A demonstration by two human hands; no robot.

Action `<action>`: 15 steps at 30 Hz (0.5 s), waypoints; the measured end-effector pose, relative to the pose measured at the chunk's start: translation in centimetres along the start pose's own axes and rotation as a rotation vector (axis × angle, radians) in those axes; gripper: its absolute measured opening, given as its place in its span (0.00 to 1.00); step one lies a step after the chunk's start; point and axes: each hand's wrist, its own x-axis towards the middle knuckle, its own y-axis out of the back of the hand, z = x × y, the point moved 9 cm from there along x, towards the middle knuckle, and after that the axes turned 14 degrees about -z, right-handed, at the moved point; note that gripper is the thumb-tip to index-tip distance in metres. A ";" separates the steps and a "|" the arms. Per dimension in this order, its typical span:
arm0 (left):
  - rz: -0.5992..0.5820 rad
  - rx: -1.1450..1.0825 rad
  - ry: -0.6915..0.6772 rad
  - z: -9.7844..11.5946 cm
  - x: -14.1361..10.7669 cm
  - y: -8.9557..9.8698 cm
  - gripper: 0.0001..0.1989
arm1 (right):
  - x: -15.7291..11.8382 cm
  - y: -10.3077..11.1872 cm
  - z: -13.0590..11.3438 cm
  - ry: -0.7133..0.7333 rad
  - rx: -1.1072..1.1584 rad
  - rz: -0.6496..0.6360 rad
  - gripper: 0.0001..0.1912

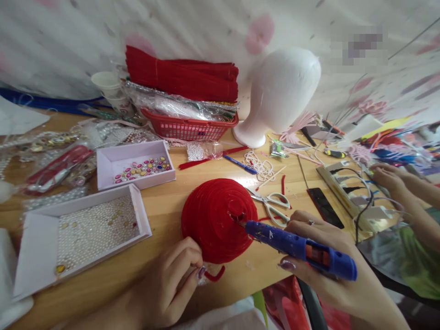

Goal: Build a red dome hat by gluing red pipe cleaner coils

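Observation:
A red dome (pixel 209 215), wound in rings of fuzzy chenille stem, sits on the wooden table in front of me. My right hand (pixel 319 247) is closed around a blue hot glue gun (pixel 285 239). The gun's nozzle points left and meets the dome near a small opening by its raised centre. At the dome's lower left edge, my left hand (pixel 178 275) has its fingers pinched together. A short red chenille stem (pixel 216 275) sticks out from those fingertips, its other end hidden. White-handled scissors (pixel 270 204) lie just beyond the glue gun.
On the left stand a box of pearl beads (pixel 144 224) and a box of gems (pixel 134 149). Behind are a red basket (pixel 192 130) of chenille bundles and a white foam head (pixel 282 91). Rightward lie a phone (pixel 325 208), a power strip (pixel 343 197) and another person's hands (pixel 388 178).

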 end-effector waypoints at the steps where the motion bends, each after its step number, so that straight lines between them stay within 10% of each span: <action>1: 0.001 0.004 0.001 0.0 0.0 0.0 0.08 | 0.0 0.0 0.0 -0.003 0.003 -0.004 0.13; 15: -0.002 -0.002 0.011 0.1 -0.1 0.0 0.08 | -0.4 0.3 1.3 -0.077 0.111 -0.037 0.17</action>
